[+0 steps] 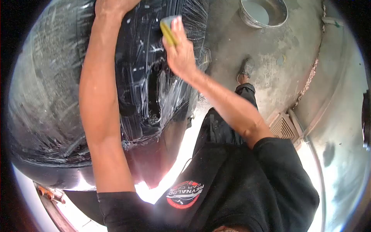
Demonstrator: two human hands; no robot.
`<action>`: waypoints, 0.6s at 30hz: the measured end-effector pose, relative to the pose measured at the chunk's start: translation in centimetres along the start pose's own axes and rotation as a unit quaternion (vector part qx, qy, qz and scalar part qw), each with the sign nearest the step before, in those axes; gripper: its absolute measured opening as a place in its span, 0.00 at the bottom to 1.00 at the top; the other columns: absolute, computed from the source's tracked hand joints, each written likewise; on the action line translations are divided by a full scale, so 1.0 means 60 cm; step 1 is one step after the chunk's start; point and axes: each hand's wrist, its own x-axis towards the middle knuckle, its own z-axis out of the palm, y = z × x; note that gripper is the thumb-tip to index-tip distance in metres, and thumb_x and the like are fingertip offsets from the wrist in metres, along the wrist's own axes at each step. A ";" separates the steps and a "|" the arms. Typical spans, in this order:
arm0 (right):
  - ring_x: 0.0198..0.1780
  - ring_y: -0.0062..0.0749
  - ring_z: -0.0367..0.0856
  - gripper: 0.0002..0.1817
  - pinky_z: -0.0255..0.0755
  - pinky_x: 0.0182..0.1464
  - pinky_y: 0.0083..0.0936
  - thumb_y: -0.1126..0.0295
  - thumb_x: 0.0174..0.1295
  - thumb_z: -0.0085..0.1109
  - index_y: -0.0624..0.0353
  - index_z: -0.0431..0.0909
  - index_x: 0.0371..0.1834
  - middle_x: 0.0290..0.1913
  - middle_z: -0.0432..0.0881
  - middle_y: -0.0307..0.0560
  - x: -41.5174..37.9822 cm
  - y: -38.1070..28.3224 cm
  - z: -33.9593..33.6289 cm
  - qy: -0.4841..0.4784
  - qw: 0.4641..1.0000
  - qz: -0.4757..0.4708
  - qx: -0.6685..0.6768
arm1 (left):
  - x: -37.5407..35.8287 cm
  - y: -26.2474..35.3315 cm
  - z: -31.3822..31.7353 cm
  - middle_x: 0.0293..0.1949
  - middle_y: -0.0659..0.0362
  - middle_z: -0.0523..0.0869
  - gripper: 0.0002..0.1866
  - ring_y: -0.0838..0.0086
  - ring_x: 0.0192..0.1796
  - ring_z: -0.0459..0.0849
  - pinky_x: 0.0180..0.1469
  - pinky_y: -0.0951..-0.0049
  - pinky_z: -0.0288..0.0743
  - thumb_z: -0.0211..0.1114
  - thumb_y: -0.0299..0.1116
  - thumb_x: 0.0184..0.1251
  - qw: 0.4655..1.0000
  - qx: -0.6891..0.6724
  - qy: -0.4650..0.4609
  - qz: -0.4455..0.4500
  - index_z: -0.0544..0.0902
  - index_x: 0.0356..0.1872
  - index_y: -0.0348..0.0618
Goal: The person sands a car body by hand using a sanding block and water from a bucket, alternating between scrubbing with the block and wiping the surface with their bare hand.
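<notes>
Near the top centre, my right hand [181, 54] is closed round a yellow and grey sponge [168, 30], held against a dark, glossy car panel [135, 58]. White streaks of suds cover the panel around the sponge and below it. My left hand [114, 5] is at the top edge of the view, over the same car; its fingers are cut off by the frame. The left forearm stretches across the bodywork.
A round bucket [264, 25] with greyish liquid stands on the wet concrete floor [224, 50] at the upper right. My shoe [247, 66] is on the floor below it. A slatted grate [284, 127] lies at the right, beside a wall edge.
</notes>
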 end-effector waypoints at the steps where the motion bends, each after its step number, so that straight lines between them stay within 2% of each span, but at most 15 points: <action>1: 0.84 0.64 0.48 0.36 0.45 0.86 0.44 0.59 0.80 0.43 0.77 0.51 0.81 0.83 0.48 0.77 -0.059 -0.013 0.008 -0.029 0.999 0.037 0.014 | -0.002 0.001 -0.002 0.69 0.44 0.79 0.23 0.50 0.76 0.71 0.80 0.55 0.62 0.62 0.36 0.74 1.000 -0.002 0.003 -0.001 0.81 0.64 0.33; 3: 0.86 0.60 0.40 0.36 0.40 0.86 0.46 0.58 0.82 0.40 0.73 0.48 0.83 0.85 0.41 0.71 -0.181 -0.027 0.025 -0.073 0.994 0.084 0.016 | -0.011 0.006 -0.013 0.71 0.43 0.78 0.25 0.49 0.76 0.71 0.79 0.55 0.62 0.64 0.38 0.74 1.000 0.000 -0.011 0.006 0.80 0.65 0.33; 4: 0.86 0.61 0.40 0.36 0.39 0.87 0.46 0.57 0.82 0.41 0.69 0.47 0.84 0.85 0.39 0.71 -0.241 -0.036 0.031 -0.075 0.992 0.098 0.038 | -0.020 0.009 -0.018 0.71 0.43 0.77 0.25 0.49 0.76 0.71 0.79 0.55 0.62 0.64 0.38 0.74 1.000 0.009 -0.010 0.019 0.80 0.65 0.33; 5: 0.86 0.63 0.41 0.35 0.38 0.87 0.46 0.60 0.82 0.42 0.68 0.48 0.85 0.85 0.39 0.74 -0.305 -0.025 0.049 -0.120 0.988 0.101 0.006 | -0.030 0.009 -0.017 0.72 0.43 0.77 0.25 0.49 0.76 0.71 0.79 0.55 0.62 0.64 0.39 0.74 0.999 0.018 -0.012 0.032 0.80 0.65 0.33; 6: 0.86 0.64 0.41 0.35 0.38 0.86 0.47 0.61 0.81 0.42 0.70 0.49 0.84 0.84 0.40 0.76 -0.352 -0.037 0.059 -0.083 0.990 0.108 0.048 | -0.039 0.000 -0.022 0.73 0.43 0.75 0.27 0.48 0.77 0.69 0.80 0.55 0.60 0.63 0.42 0.75 0.993 0.077 -0.041 0.076 0.78 0.68 0.33; 7: 0.86 0.64 0.41 0.35 0.38 0.86 0.47 0.62 0.81 0.43 0.72 0.50 0.83 0.84 0.41 0.77 -0.387 -0.045 0.071 -0.043 0.989 0.113 0.090 | -0.059 0.009 -0.018 0.73 0.42 0.75 0.28 0.48 0.78 0.68 0.81 0.55 0.59 0.63 0.43 0.75 0.996 0.069 -0.032 0.054 0.78 0.69 0.33; 9: 0.86 0.66 0.41 0.35 0.38 0.86 0.47 0.63 0.81 0.43 0.73 0.50 0.83 0.83 0.43 0.78 -0.393 -0.057 0.087 -0.006 0.988 0.123 0.095 | -0.086 0.054 -0.053 0.74 0.42 0.74 0.30 0.47 0.78 0.67 0.82 0.55 0.58 0.62 0.45 0.76 0.998 0.052 -0.011 0.016 0.77 0.70 0.34; 13: 0.86 0.67 0.42 0.35 0.38 0.86 0.44 0.60 0.81 0.42 0.76 0.50 0.82 0.83 0.45 0.80 -0.329 -0.018 0.105 0.036 0.990 0.132 0.028 | -0.073 0.049 -0.039 0.76 0.43 0.72 0.31 0.48 0.80 0.65 0.82 0.55 0.56 0.62 0.47 0.75 0.998 0.034 -0.036 -0.025 0.77 0.70 0.34; 15: 0.84 0.67 0.47 0.33 0.44 0.85 0.42 0.59 0.82 0.39 0.76 0.56 0.79 0.81 0.50 0.82 -0.251 0.010 0.085 0.076 0.973 0.200 0.083 | -0.075 0.040 -0.032 0.74 0.43 0.75 0.29 0.47 0.79 0.67 0.82 0.57 0.57 0.63 0.47 0.75 1.000 0.012 -0.012 -0.008 0.80 0.68 0.35; 18: 0.82 0.67 0.55 0.30 0.50 0.84 0.43 0.60 0.82 0.39 0.74 0.61 0.77 0.78 0.55 0.83 -0.205 0.016 0.055 0.046 0.958 0.255 0.126 | -0.080 0.041 -0.032 0.74 0.43 0.74 0.29 0.48 0.78 0.68 0.82 0.57 0.57 0.63 0.47 0.75 1.000 0.028 -0.005 -0.003 0.80 0.68 0.36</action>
